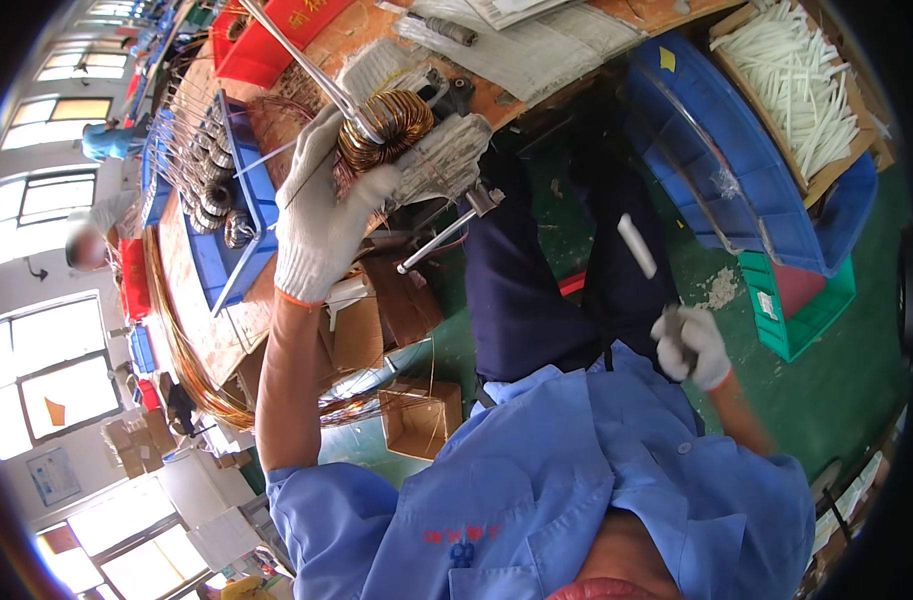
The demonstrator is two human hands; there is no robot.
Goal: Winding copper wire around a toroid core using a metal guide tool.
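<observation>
My left hand (321,215), in a white knitted glove, is wrapped around the near left side of a ring-shaped coil of copper wire (386,128). Its thumb points toward the coil's lower edge, and the other fingers are partly hidden. A shiny metal rod (306,62) slants down onto the coil. Beside it is a worn greyish-white block (444,165) at the bench edge. My right hand (698,345), also gloved and blurred, is closed around a dark grey bar-shaped object (676,332) away from the bench. Beyond it a blurred white cylindrical piece (636,246) shows over my trouser leg.
A blue bin (261,215) of finished-looking coils stands at left on the bench. Long copper wires (171,320) hang over the bench edge. To the right are a blue crate (706,150), a box of white strips (791,90) and a green crate (798,335). A metal bar (436,242) sticks out below the block.
</observation>
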